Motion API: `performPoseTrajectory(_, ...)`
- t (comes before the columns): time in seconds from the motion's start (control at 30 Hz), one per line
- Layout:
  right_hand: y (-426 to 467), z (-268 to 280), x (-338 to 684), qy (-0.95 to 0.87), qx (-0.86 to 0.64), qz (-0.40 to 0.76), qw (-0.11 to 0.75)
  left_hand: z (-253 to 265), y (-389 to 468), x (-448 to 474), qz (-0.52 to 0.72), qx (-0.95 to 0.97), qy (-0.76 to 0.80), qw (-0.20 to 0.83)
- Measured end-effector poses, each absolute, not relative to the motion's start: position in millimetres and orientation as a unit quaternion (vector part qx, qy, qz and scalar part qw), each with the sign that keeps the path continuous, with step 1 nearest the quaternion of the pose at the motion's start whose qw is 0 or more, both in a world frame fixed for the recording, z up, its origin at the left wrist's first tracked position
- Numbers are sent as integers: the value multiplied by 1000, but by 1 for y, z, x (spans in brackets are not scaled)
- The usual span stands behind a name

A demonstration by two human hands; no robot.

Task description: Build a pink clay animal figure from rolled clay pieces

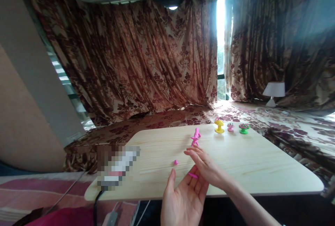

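Left hand [181,198]: ours, palm up over the near edge, fingers loosely extended, pink strip [193,175] lying on them!
Right hand [206,166]: unclenched, we hold it flat above those fingers.
Fingertips' far side: pink figure [195,137] just beyond; pink lump [176,162] to the left.
Far edge: yellow mushroom [219,126], pink mushroom [230,127], green mushroom [244,128], well apart from our hands.
Tabletop [272,173]: pale wood, broad room rightward to a rounded corner; pixelated object [119,166] crowds the left edge.
Room: patterned curtains [157,62], white lamp [274,90] far right.
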State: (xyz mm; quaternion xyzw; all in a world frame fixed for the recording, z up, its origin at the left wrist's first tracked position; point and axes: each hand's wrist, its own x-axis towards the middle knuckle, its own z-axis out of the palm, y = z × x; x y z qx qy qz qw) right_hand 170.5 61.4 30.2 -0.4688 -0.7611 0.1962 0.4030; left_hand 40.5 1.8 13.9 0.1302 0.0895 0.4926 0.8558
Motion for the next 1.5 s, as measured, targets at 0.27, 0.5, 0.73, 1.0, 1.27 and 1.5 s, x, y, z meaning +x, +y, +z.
performPoseTrajectory(0.27,17,35,183,-769,-451,120,436,16,1,37,506,113,89,851)
performPoseTrajectory(0.5,-6,25,176,-848,-444,-76,281,35,-10,40,491,82,61,865)
performPoseTrajectory(0.73,-3,17,172,-857,-413,-161,263,42,-12,39,501,94,84,856)
performPoseTrajectory(1.0,-6,24,171,-868,-376,-195,261,42,-13,36,497,112,79,857)
performPoseTrajectory(1.27,-7,27,171,-865,-379,-186,271,49,-18,38,492,134,87,856)
performPoseTrajectory(1.5,-9,31,169,-851,-414,-173,274,46,-17,37,491,137,96,855)
